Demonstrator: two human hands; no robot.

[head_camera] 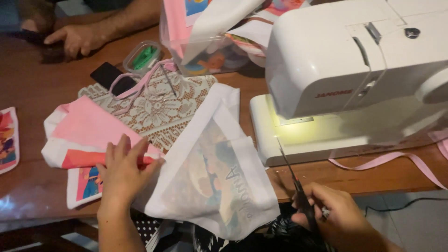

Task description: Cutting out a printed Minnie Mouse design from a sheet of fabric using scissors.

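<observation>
- Left hand (pixel 123 170) lies flat, fingers spread, on the left edge of a white fabric piece (pixel 210 172), pinning it to the wooden table (pixel 42 84). Nothing is clasped; it presses rather than grips.
- Right hand (pixel 333 212) is closed around the handles of dark scissors (pixel 294 179). The blades point up and away toward the base of the white sewing machine (pixel 354 70); whether they are parted or shut is too fine to tell.
- The white piece sits at the near table edge, between the two hands, printed side down so the colours show faintly through; its lower corner hangs off toward the lap.
- The scissor tips are right of the fabric's right edge, not touching it that I can see.
- Judgement: for a clean trim, the pressing hand wants to hold the cloth taut and flat, fingers well away from the cut line.
- Judgement: the tips sit near the lit machine bed and a pink ribbon (pixel 392 161); angle the blades toward the cloth so neither gets nicked.
- Judgement: the overhanging corner may drag the piece; pull it further onto the table first.
- Around: pink folded cloth (pixel 88 128) under the left fingers, a lace mat (pixel 158 109), a clear box of fabrics (pixel 205 42), a small green-lidded tub (pixel 143 57).
- Another person's hand (pixel 79 39) rests at the far side, well apart.
</observation>
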